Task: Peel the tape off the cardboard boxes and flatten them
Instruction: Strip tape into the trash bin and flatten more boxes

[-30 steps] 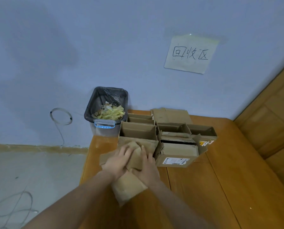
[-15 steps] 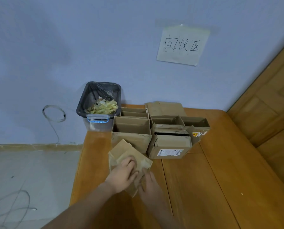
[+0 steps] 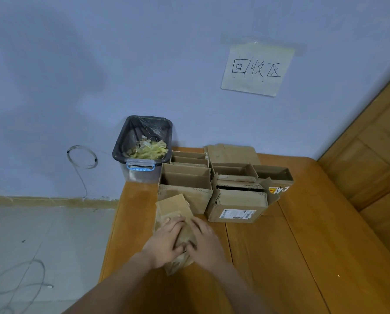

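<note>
Head view looks down on an orange-brown wooden worktop [image 3: 302,245] set against a pale blue wall [image 3: 99,64]. Both hands lie on a flattened brown cardboard box [image 3: 173,207] near the worktop's left front edge. The left hand [image 3: 164,241] presses down on its left part with fingers spread and fairly straight, and the right hand [image 3: 204,240] presses just beside it, fingers laid along the cardboard; neither hand curls round anything that I can make out. The flattened piece lies slantwise, its far end touching or overlapping the front of an open brown cardboard box [image 3: 185,184] that stands upright behind it. To the right of that stands a torn brown cardboard box with a white shipping label [image 3: 237,207], and further open boxes are packed close behind these two, up to the wall. At the worktop's far left corner stands a clear plastic bin lined with a black bag [image 3: 142,150], holding yellowish scraps. A handwritten paper sign [image 3: 257,69] hangs on the wall above the boxes. On the grey floor [image 3: 42,234] to the left lie loops of thin wire [image 3: 17,279].
</note>
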A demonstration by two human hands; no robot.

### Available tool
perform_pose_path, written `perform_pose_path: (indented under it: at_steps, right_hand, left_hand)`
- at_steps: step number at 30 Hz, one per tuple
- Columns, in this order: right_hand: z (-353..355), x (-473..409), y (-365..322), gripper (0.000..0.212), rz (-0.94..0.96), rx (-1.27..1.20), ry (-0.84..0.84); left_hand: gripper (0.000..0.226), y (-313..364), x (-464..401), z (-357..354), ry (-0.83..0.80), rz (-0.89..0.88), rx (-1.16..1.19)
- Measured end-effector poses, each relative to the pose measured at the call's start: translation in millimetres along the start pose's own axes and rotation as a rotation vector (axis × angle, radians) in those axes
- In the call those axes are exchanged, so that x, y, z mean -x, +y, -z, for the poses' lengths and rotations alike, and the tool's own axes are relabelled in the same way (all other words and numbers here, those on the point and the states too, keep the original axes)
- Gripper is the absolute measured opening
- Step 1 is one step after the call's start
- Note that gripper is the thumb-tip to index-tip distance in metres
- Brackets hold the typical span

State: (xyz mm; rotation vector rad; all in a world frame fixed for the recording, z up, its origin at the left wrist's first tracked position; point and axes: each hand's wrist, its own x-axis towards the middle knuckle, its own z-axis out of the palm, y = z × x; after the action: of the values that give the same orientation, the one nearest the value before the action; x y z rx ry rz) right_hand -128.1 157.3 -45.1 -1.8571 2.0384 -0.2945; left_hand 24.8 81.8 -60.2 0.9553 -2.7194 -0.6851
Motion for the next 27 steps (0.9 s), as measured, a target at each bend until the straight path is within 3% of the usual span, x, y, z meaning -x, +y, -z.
perform_pose_path:
  at_steps: [8, 14, 22, 27]
  right_hand:
    - [-18, 15, 9, 0.055, -0.025, -0.024, 0.031]
    - [-20, 21, 7, 0.054, -0.042, 0.03, 0.045]
    - [-20, 34, -7, 0.043, 0.008, 0.11, 0.262]
    - [-19, 38, -7, 0.039, 0.039, 0.112, 0.302]
  left_hand:
    - [0.101, -11, -7, -2, -0.145, 0.006, -0.025]
    - [0.1, -12, -7, -6, -0.101, 0.023, 0.025]
    - [0.099, -12, -6, -4, -0.073, 0.01, 0.048]
    - [0.101, -10, -5, -3, -0.096, 0.034, 0.052]
